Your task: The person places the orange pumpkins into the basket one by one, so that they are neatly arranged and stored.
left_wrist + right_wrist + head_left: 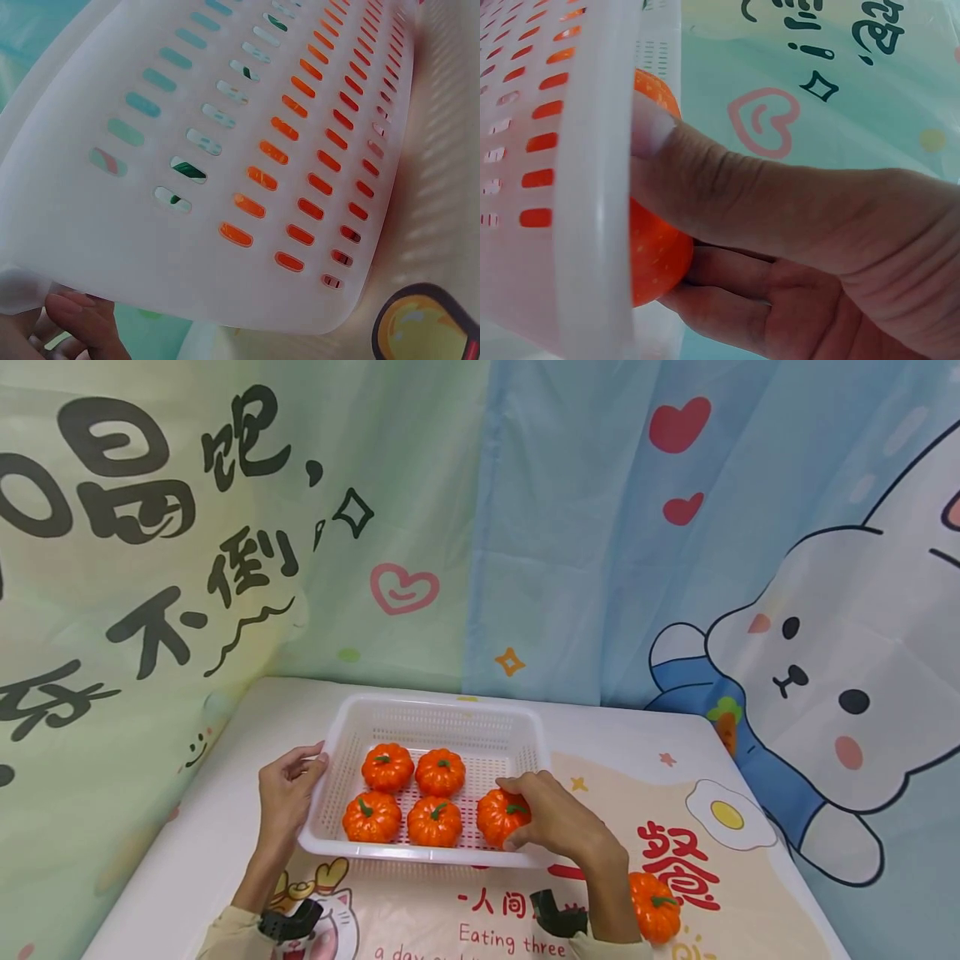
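A white plastic basket (pixel 431 710) with slotted walls holds several small orange toy pumpkins (pixel 372 816) with green stems. My left hand (pixel 288 793) is at the basket's left side, thumb and fingers pinching its rim; the left wrist view shows the thumb (pixel 82 319) just under that rim. Inside the right part of the basket, my right hand (pixel 558 818) grips a pumpkin (pixel 501 817) between thumb and fingers. In the right wrist view the basket's wall hides part of this pumpkin (pixel 656 255) and the thumb's tip lies against it.
Another pumpkin (pixel 655 907) lies on the table outside the basket, beside the right forearm. A printed cloth (pixel 735 877) with red lettering and a fried egg covers the table. A patterned curtain (pixel 555 527) hangs behind. Dark straps with cameras sit on both wrists.
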`<state>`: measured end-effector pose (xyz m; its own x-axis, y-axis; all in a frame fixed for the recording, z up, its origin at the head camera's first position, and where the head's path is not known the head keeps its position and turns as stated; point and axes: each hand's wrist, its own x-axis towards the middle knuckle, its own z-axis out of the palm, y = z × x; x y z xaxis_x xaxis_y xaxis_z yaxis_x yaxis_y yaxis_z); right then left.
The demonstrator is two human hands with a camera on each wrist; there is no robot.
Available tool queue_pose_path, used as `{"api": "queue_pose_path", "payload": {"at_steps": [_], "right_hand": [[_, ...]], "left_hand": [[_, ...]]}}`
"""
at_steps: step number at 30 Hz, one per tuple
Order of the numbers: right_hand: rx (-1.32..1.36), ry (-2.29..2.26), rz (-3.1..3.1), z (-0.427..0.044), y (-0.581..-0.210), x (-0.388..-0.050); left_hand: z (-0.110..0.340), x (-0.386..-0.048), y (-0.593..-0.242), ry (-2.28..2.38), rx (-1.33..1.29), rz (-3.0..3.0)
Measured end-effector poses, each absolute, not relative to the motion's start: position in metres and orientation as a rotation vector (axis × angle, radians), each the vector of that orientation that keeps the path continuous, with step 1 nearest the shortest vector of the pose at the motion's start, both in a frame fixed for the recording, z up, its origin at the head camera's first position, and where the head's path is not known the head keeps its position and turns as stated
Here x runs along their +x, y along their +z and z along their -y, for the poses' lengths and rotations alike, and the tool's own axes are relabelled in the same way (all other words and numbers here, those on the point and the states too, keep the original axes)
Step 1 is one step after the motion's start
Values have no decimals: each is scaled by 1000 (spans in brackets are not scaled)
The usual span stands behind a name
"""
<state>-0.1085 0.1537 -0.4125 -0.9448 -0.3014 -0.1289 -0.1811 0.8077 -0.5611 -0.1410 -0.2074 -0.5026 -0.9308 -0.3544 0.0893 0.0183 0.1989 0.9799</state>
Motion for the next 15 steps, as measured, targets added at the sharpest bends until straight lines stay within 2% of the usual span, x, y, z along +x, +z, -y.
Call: {"api": "queue_pose_path", "payload": {"at_steps": [15], "right_hand": [[-362, -801, -2792, -151, -426, -113]], "left_hand": [[208, -142, -504, -1782, 312, 2183]]}}
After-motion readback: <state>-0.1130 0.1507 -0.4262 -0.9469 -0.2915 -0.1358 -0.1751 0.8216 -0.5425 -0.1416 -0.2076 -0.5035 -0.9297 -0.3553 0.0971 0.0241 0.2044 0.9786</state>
